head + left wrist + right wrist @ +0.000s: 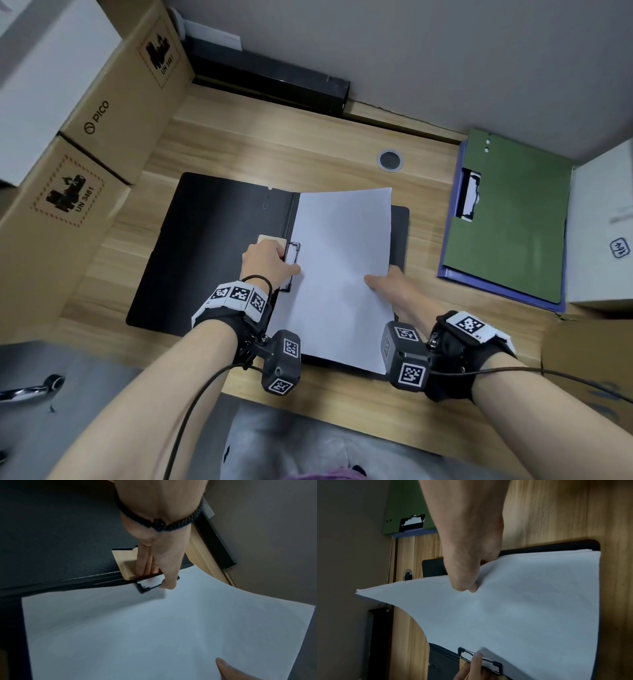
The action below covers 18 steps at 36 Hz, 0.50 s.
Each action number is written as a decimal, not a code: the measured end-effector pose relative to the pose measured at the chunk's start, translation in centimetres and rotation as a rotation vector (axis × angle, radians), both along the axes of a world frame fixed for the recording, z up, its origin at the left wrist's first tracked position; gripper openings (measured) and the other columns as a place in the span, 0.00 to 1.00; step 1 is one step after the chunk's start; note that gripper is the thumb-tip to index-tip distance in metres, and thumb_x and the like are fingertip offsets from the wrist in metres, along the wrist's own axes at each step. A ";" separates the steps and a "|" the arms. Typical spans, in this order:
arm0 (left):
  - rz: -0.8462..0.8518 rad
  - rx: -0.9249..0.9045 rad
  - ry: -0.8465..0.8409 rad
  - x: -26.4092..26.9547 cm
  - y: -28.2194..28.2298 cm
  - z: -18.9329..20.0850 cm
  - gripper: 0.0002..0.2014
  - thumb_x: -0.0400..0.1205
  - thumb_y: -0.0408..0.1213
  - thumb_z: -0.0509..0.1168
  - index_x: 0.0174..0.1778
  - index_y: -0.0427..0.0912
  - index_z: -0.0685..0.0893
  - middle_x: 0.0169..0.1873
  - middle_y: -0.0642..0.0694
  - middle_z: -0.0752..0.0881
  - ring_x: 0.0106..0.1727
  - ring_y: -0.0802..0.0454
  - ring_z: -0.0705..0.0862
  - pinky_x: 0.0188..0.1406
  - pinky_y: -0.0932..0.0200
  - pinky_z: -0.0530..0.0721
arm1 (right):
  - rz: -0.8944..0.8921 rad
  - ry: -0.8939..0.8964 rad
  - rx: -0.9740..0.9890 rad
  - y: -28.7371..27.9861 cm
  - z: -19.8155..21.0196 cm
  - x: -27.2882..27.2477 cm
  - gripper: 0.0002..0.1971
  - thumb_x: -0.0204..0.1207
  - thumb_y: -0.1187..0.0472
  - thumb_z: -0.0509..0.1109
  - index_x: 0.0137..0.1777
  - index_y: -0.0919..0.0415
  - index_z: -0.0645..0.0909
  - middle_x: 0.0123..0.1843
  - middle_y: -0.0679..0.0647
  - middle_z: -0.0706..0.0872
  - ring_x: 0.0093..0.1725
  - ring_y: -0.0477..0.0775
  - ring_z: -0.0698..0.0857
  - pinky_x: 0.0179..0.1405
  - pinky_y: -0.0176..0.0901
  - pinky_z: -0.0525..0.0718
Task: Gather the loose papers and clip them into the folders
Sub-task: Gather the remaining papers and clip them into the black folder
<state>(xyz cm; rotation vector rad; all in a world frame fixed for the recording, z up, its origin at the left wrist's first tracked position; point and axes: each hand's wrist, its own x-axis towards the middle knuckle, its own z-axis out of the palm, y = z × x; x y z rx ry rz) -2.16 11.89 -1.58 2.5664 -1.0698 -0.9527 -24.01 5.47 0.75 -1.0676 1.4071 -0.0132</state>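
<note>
An open black folder (205, 246) lies flat on the wooden desk. A stack of white papers (342, 260) rests on its right half, far edge curling upward. My left hand (270, 263) grips the folder's black wire clip (293, 255) at the spine, fingers on its lever (145, 566) and thumb on the wire frame (149, 586) over the paper's edge. My right hand (387, 284) pinches the stack's right edge, thumb on top (471, 586), fingers beneath. A green folder (510, 219) with its own clip (469, 197) lies shut at the right.
Cardboard boxes (85, 144) wall off the left side. A white box (603, 233) stands right of the green folder. A black bar (270, 80) runs along the back wall, and a round cable grommet (389, 160) sits in the desk behind the papers.
</note>
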 end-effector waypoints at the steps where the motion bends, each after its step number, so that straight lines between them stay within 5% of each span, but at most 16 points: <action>1: 0.015 0.003 -0.002 0.1 0.2 -0.1 0.12 0.68 0.45 0.74 0.39 0.44 0.82 0.37 0.48 0.86 0.42 0.46 0.83 0.45 0.57 0.84 | 0.021 0.014 0.003 0.0 -0.2 0.2 0.11 0.81 0.67 0.60 0.60 0.61 0.79 0.46 0.56 0.88 0.42 0.56 0.87 0.45 0.45 0.85; 7: 0.018 0.054 -0.016 0.1 1.2 -0.6 0.17 0.70 0.49 0.73 0.50 0.50 0.77 0.49 0.46 0.85 0.52 0.42 0.82 0.48 0.54 0.80 | 0.039 0.060 -0.006 -0.3 -1.7 -0.5 0.34 0.66 0.58 0.74 0.73 0.60 0.67 0.66 0.56 0.82 0.60 0.57 0.84 0.62 0.55 0.84; 12: 0.008 0.055 0.012 0.4 1.1 -0.8 0.19 0.71 0.49 0.74 0.53 0.48 0.77 0.48 0.46 0.85 0.49 0.43 0.81 0.46 0.55 0.78 | -0.116 0.277 -0.169 -1.6 -1.5 -2.9 0.32 0.76 0.56 0.70 0.77 0.59 0.62 0.73 0.56 0.72 0.68 0.59 0.76 0.65 0.51 0.77; 18: 0.092 -0.012 0.282 1.6 1.4 -0.5 0.11 0.77 0.48 0.68 0.54 0.52 0.82 0.51 0.49 0.86 0.51 0.43 0.86 0.56 0.49 0.86 | -0.076 0.062 -0.048 -1.7 -0.4 -1.4 0.11 0.82 0.68 0.57 0.61 0.62 0.77 0.42 0.56 0.82 0.34 0.52 0.83 0.30 0.40 0.83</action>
